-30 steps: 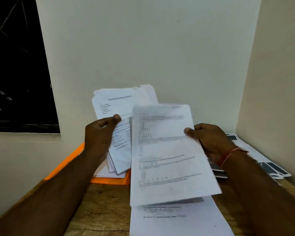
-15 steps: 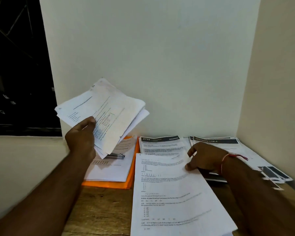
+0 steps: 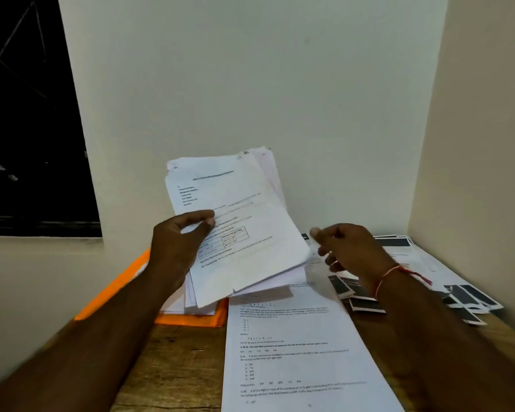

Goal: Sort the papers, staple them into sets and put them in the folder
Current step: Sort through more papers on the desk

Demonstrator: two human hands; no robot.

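My left hand (image 3: 180,248) grips a stack of white printed papers (image 3: 244,221) by its left edge and holds it upright above the table. The top sheet carries a small table of text. My right hand (image 3: 348,251) hovers just right of that stack, fingers loosely curled, holding nothing. Below lies a white question sheet (image 3: 298,352) flat on the wooden table (image 3: 173,367). An orange folder (image 3: 191,319) lies at the left under more sheets. No stapler shows; the held stack covers that spot.
Papers with black header bars (image 3: 446,281) are spread along the right, against the side wall. A dark window (image 3: 27,114) is at the far left. The white back wall stands close behind the table.
My left hand has brought the stack back to the middle and turned it upright. My right hand has lifted off the question sheet and risen toward the stack's right edge.
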